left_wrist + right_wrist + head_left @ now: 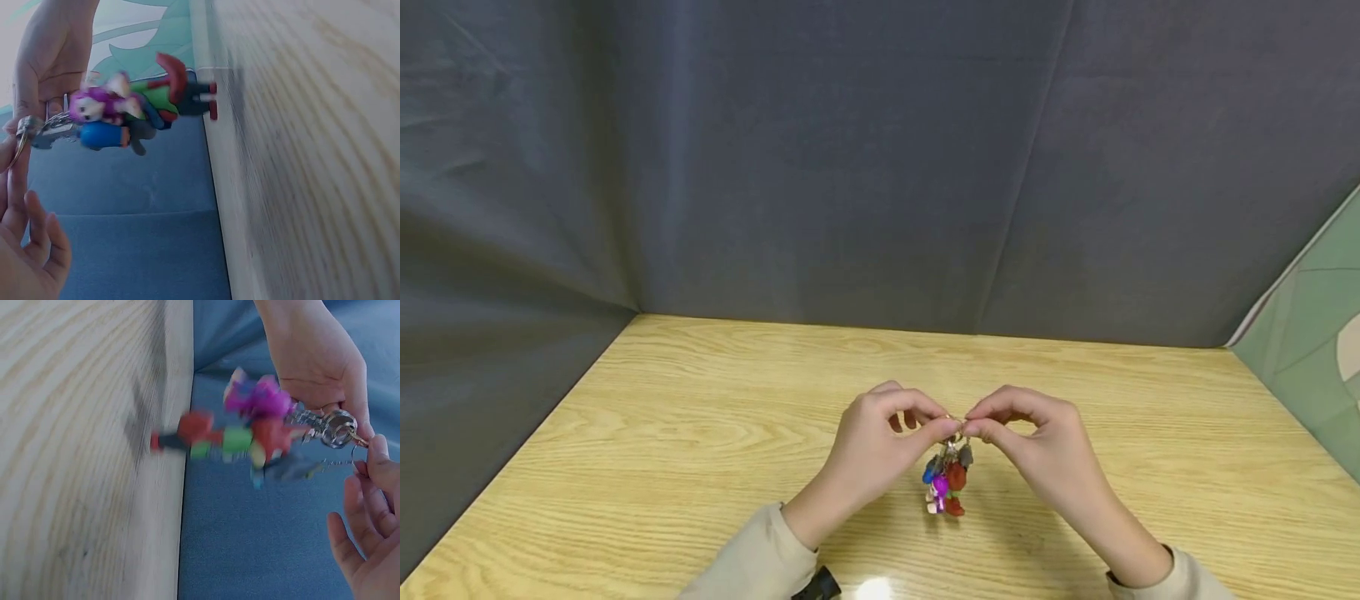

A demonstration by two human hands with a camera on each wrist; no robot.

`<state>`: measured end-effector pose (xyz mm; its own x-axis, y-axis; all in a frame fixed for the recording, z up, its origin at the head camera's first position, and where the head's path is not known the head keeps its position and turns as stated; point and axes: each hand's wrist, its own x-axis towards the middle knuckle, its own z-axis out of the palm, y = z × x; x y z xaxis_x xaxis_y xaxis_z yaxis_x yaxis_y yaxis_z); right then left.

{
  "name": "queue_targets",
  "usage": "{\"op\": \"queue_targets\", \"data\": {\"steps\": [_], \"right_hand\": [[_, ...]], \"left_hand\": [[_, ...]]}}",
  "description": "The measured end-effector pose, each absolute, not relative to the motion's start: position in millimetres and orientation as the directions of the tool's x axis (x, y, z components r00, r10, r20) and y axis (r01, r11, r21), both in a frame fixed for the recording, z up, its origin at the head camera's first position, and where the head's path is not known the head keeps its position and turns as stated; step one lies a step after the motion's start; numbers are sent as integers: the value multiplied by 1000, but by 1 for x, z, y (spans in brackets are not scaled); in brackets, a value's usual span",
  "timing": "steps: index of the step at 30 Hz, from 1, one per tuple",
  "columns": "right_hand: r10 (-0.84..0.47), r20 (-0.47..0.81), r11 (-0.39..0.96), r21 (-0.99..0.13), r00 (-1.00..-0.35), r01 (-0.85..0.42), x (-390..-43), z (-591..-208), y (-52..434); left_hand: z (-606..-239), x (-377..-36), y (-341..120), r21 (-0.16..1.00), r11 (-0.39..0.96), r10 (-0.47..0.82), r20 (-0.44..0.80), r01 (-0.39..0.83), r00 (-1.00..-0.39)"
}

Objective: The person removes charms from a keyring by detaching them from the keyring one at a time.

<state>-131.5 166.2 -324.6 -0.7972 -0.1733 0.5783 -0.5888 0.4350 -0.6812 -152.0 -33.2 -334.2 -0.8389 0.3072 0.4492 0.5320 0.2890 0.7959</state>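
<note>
Left hand (880,437): raised just above the pale yellow wood-grain table (700,417), wrist low, knuckles arched upward, thumb and forefinger tips closed in a narrow pinch on the left side of the small silver metal key ring (955,421); remaining fingers curled loosely behind. Beige sleeve (752,558) at the wrist.

Key ring with bunch of small coloured plastic figure charms (946,482): held at table centre, between the two hands. Ring at top; charms hang straight down from it, long axis vertical, lowest red piece at or just above the table surface; contact cannot be told for certain. Blue, purple, red and grey pieces are distinguishable in the head view.

Right hand (1037,442): mirrors the left, knuckles arched, thumb and forefinger tips pinching the right side of the same ring in a tight grip, other fingers curled. Beige cuff at the wrist.

Views compared: head view shows both hands' pose and the bunch's place on the table, but the ring is nearly hidden by fingertips. Left wrist view shows the ring (25,128), short chains, a purple-haired figure (94,106) and a blue charm (103,135). Right wrist view shows the ring (337,428) as a double coil with chain links; its charms are blurred.

Surroundings: dark grey fabric backdrop (850,167) behind and to the left of the table.
</note>
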Motion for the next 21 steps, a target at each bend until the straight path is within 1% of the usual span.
{"op": "queue_targets", "data": {"steps": [6,11,15,18,21], "right_hand": [[-160,537,440,-712,-828,-547,-131,-325,164],[-170,566,428,-695,-807,-578,-130,-328,159],[-179,572,436,-684,-800,-586,-130,-331,157],[-174,576,454,-673,-799,-584,-131,-333,158],[-183,618,475,-625,-765,-619,-132,-332,159]], "left_hand": [[-332,-152,-32,827,196,229,484,527,-845],[-332,-151,-33,835,172,234,480,522,-846],[-333,-153,-34,824,186,251,486,535,-837],[-334,-154,-34,814,220,260,483,538,-836],[-334,-154,-35,786,289,274,479,547,-834]]}}
